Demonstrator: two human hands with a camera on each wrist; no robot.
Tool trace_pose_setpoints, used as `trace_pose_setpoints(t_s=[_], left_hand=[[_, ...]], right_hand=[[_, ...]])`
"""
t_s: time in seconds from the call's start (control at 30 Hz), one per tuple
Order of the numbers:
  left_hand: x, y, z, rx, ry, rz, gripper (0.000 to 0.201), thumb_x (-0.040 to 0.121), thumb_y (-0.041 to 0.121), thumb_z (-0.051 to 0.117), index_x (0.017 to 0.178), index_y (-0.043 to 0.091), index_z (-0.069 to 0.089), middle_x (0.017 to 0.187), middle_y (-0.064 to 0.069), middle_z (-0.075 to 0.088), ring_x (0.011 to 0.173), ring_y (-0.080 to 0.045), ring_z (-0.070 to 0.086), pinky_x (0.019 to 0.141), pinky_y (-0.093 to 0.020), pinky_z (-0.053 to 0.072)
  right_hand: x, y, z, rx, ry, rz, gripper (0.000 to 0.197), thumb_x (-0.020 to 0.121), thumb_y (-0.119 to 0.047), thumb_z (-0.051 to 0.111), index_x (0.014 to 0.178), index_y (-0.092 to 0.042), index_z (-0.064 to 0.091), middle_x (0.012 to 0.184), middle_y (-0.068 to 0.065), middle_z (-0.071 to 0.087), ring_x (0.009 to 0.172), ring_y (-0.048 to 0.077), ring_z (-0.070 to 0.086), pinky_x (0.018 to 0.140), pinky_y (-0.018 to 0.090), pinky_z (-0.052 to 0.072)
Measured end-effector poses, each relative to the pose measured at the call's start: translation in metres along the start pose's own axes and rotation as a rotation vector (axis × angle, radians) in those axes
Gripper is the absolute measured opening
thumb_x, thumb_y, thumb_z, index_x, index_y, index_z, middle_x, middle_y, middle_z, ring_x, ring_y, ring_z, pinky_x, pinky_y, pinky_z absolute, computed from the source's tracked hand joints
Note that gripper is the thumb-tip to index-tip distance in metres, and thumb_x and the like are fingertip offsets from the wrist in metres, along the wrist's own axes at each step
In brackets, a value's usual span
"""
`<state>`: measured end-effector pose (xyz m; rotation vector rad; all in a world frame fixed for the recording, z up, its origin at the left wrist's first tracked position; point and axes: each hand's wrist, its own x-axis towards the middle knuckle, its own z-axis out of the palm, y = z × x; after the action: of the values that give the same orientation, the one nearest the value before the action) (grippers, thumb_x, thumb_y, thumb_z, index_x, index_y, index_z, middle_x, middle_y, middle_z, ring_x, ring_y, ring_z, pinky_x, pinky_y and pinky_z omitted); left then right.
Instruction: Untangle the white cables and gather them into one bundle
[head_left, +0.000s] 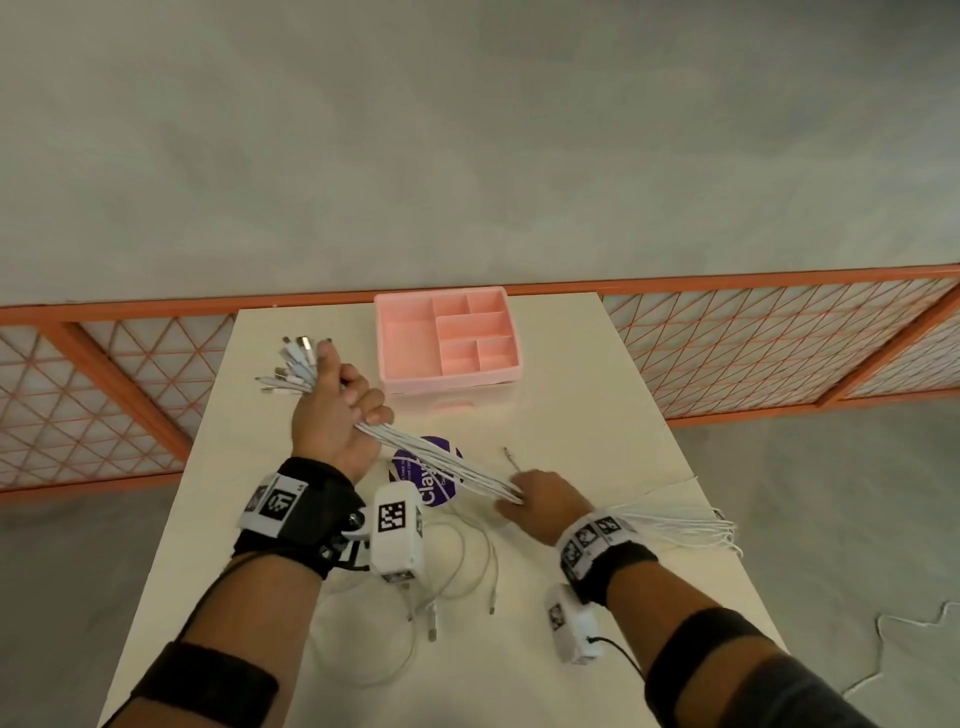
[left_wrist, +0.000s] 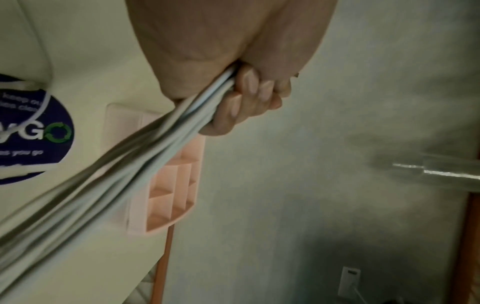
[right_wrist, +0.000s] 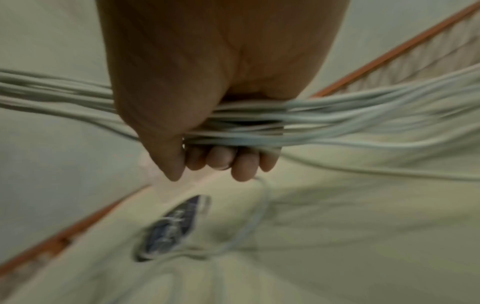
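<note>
Head view: pink plastic compartment tray (head_left: 400, 332), upper centre on the cream table (head_left: 597, 405), compartments bare. Bundle of thin white cables (head_left: 441, 460) at frame centre, stretched diagonally between hands. Left hand (head_left: 337, 410) fist-clamped near the plug ends; right hand (head_left: 545, 501) fingers wrapped round it lower right. Loose white cables (head_left: 467, 566) lie below.

I see the left hand (head_left: 335, 415) raised, fingers (left_wrist: 244, 102) curled tight; the right hand (head_left: 540, 499) sits lower, palm down, fingers (right_wrist: 221, 158) curled
</note>
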<state>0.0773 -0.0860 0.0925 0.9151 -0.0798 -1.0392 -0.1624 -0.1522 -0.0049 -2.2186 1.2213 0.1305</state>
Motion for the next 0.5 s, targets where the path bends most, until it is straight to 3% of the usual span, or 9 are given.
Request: trace_pose_setpoints(t_s=[0.23, 0.33, 0.43, 0.5], left_hand=[[0.011, 0.012, -0.012, -0.057, 0.053, -0.012, 0.046, 0.093, 0.058, 0.053, 0.065, 0.022, 0.047, 0.047, 0.009, 0.032, 0.038, -0.007, 0.024, 0.038, -0.02, 0.027], [0.011, 0.001, -0.017, -0.025, 0.068, -0.057, 0.045, 0.09, 0.057, 0.057, 0.064, 0.021, 0.048, 0.047, 0.008, 0.032, 0.037, -0.007, 0.024, 0.037, -0.02, 0.026], [0.001, -0.016, -0.018, 0.115, -0.038, -0.171, 0.04, 0.078, 0.054, 0.065, 0.063, 0.02, 0.05, 0.048, 0.007, 0.031, 0.038, -0.007, 0.024, 0.037, -0.02, 0.025], [-0.008, -0.029, -0.019, 0.264, -0.119, -0.205, 0.038, 0.078, 0.05, 0.068, 0.065, 0.018, 0.05, 0.049, 0.005, 0.031, 0.039, -0.008, 0.024, 0.037, -0.02, 0.025]], right_hand=[[-0.036, 0.122, -0.012, -0.339, -0.037, 0.327, 0.028, 0.094, -0.042, 0.053, 0.106, -0.021, 0.065, 0.109, 0.001, 0.069, 0.102, 0.022, 0.065, 0.087, 0.029, 0.049], [-0.042, 0.151, -0.038, -0.435, 0.111, 0.51, 0.021, 0.095, -0.044, 0.047, 0.095, -0.026, 0.058, 0.097, -0.003, 0.068, 0.091, 0.019, 0.065, 0.088, 0.035, 0.049], [-0.034, 0.164, -0.058, -0.384, 0.352, 0.651, 0.014, 0.095, -0.026, 0.048, 0.086, -0.022, 0.057, 0.082, 0.0, 0.064, 0.079, 0.023, 0.061, 0.086, 0.039, 0.051], [-0.028, 0.169, -0.063, -0.318, 0.412, 0.688, 0.014, 0.094, -0.022, 0.052, 0.085, -0.017, 0.061, 0.079, 0.004, 0.062, 0.077, 0.026, 0.061, 0.079, 0.04, 0.055]])
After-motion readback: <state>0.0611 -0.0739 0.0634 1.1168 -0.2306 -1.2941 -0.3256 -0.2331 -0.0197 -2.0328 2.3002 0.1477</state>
